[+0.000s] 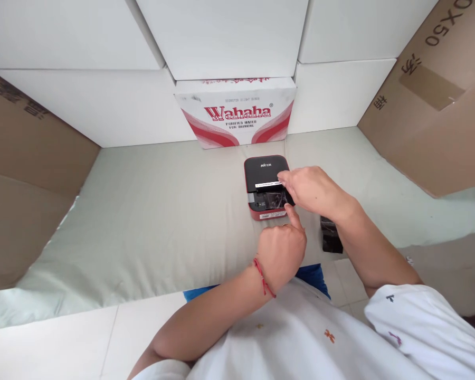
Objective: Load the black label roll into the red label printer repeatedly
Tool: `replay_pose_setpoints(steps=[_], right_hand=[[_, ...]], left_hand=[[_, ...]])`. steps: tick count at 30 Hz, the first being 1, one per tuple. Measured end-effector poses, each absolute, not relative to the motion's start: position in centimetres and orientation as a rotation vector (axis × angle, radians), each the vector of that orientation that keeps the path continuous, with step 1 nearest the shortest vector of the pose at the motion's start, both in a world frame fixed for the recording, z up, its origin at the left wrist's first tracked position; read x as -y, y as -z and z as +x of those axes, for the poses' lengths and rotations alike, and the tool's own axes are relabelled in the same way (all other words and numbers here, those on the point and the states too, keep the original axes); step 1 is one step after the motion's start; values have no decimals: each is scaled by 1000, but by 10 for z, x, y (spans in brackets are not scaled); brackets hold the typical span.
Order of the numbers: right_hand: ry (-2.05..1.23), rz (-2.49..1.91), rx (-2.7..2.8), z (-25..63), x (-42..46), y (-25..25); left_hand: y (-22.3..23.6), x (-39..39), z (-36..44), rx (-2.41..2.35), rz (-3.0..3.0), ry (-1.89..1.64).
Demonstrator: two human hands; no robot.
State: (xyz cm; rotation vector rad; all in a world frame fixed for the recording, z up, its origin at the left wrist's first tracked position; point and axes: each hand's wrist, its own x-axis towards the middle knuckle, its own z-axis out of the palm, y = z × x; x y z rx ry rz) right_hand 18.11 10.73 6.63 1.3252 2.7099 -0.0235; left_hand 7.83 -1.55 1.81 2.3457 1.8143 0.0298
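The right hand point(311, 187) lies on the device point(263, 171), seemingly steadying it for the left hand point(283, 245), forefinger point(294, 216) extended; both grips unclear.

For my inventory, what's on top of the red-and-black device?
The device bears a white strip and a glossy dark piece. The right hand and left hand cover parts of its right side; anything beneath is hidden.

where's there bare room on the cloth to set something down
Widest: the cloth between the left brown carton and the red-and-black device. Smaller: between the right hand and right brown carton. Crowded: around the device, with the left hand there too, the Wahaha box behind, and a black object by the right forearm.
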Motion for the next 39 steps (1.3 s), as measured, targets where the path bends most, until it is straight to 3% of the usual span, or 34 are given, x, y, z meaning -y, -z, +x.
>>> replay_pose_setpoints(steps=[5, 17, 20, 23, 26, 28, 33, 39], right_hand=[[-117, 1190, -2650, 176, -100, -70], [-116, 1246, -2630, 173, -97, -63], [40, 1412, -2855, 190, -96, -45], [359, 1327, -3208, 207, -82, -21], [549, 1241, -3387, 218, -61, -3], [610, 1284, -3420, 221, -49, 3], [711, 1337, -3432, 224, -39, 9], [789, 1363, -3432, 223, -40, 10]], left_hand=[[-16, 14, 80, -1763, 2343, -17], [-15, 12, 69, -1726, 2360, -154], [-20, 12, 54, -1743, 2301, -294], [-18, 8, 27, -1744, 2158, -684], [-3, -11, -8, -1834, 1877, -1253], [14, -31, -30, -1770, 1753, -1453], [65, -76, -60, -1208, 1386, -1336], [99, -86, -48, -1060, 1235, -1406]])
